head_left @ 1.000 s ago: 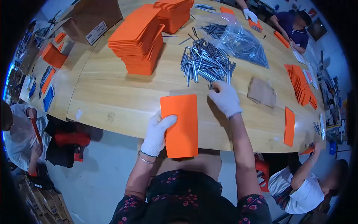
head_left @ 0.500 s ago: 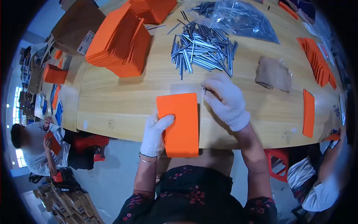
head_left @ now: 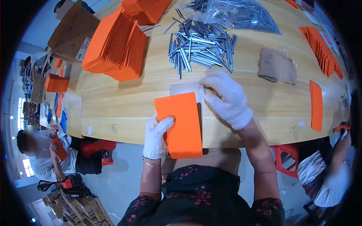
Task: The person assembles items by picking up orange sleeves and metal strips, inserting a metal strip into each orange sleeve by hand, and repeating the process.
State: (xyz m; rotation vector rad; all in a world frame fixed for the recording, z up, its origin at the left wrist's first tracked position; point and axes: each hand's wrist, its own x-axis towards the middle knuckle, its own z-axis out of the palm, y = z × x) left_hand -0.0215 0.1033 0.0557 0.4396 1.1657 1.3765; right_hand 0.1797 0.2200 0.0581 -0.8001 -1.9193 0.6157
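Note:
My left hand [head_left: 156,136], in a white knitted glove, grips the left side of an orange rectangular piece [head_left: 181,126], its thumb lying on the top face. The piece is over the table's near edge. My gloved right hand [head_left: 225,97] is closed around a metal rod, of which only the round end [head_left: 203,87] shows at the fingertips. That hand is up and to the right of the orange piece, not touching it. Just beyond lies a heap of metal rods [head_left: 201,47].
Tall orange stacks [head_left: 113,45] stand at the left by a cardboard box [head_left: 71,32]. A clear bag of rods [head_left: 245,15] lies behind the heap. A brown folded bundle [head_left: 277,66] and more orange pieces [head_left: 316,105] are at the right. People sit left [head_left: 45,162] and right [head_left: 328,180].
My right hand has drawn back from the rod heap toward me, and a rod end now shows at its fingertips. The orange piece has tilted slightly. The camera view has shifted.

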